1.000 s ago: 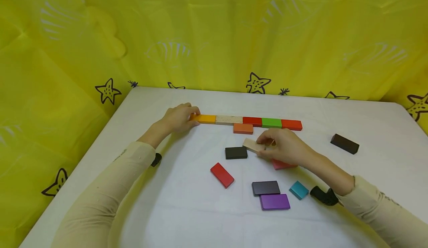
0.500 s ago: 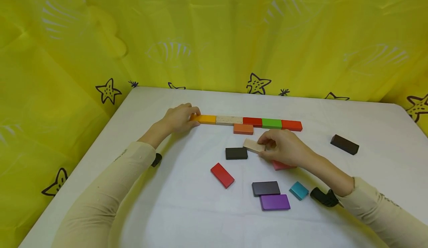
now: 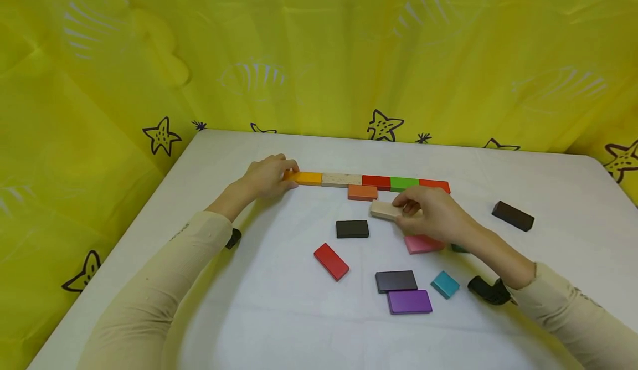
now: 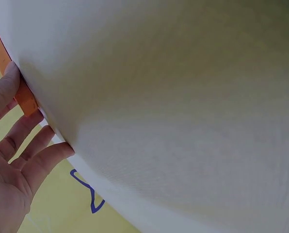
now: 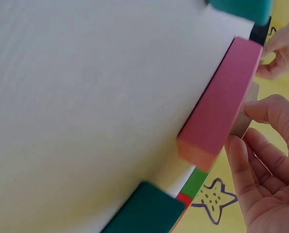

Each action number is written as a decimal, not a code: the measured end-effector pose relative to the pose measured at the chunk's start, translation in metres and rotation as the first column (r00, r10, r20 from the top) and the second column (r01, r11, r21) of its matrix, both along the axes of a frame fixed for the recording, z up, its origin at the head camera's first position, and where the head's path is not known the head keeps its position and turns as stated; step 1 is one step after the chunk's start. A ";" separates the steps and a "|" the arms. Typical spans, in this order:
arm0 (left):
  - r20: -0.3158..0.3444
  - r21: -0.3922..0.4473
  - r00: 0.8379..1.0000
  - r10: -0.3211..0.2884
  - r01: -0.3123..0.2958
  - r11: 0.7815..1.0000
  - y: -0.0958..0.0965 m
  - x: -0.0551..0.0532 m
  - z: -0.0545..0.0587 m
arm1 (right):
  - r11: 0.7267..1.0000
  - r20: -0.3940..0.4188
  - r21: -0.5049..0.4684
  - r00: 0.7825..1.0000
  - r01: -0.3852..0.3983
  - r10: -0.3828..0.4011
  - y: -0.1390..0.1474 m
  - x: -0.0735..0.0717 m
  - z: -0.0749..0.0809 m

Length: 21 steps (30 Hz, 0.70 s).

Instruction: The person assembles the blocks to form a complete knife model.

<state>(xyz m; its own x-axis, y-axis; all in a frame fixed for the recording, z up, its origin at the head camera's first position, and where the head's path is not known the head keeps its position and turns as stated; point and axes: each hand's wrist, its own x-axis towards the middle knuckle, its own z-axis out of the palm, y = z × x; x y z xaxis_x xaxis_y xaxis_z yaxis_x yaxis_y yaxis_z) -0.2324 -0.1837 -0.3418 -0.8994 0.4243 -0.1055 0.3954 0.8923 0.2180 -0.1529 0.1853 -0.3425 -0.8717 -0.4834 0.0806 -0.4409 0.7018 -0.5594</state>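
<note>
At the left end of a row of blocks, my left hand (image 3: 266, 177) grips a yellow-orange block (image 3: 308, 178) between thumb and fingers. The row continues rightward with a speckled beige block (image 3: 341, 179), a red one (image 3: 376, 182), a green one (image 3: 404, 184) and another red block (image 3: 435, 184). My right hand (image 3: 435, 210) pinches a pale wooden block (image 3: 385, 210), whose right end the fingers hide. An orange block (image 3: 362, 193) lies against the row's near side. Below the right hand is a pink block (image 3: 422, 243); in the right wrist view it partly covers the pale block.
Loose on the white table (image 3: 279, 314) lie a black block (image 3: 351, 229), a tilted red block (image 3: 331, 261), a grey block (image 3: 396, 281) touching a purple one (image 3: 410, 302), and a teal block (image 3: 445, 284). A dark brown block (image 3: 513, 216) is far right. A dark green block (image 5: 144, 211) sits near the right wrist.
My right hand has moved the pale block slightly right and toward the row, away from the black block. More of the pink block shows, and dark green appears beside it. My left hand stays put.
</note>
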 end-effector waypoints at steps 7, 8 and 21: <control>0.003 -0.010 1.000 0.000 0.000 1.000 0.000 -0.001 0.000 | 1.000 -0.021 0.002 1.000 0.001 -0.001 0.008 -0.006 -0.002; 0.002 -0.010 1.000 -0.002 0.002 1.000 0.000 -0.001 -0.001 | 1.000 -0.023 0.003 1.000 -0.002 0.002 0.009 -0.006 -0.002; -0.020 -0.017 1.000 0.003 -0.003 1.000 0.000 -0.001 -0.003 | 0.999 -0.020 0.032 1.000 0.018 -0.018 0.012 -0.013 0.001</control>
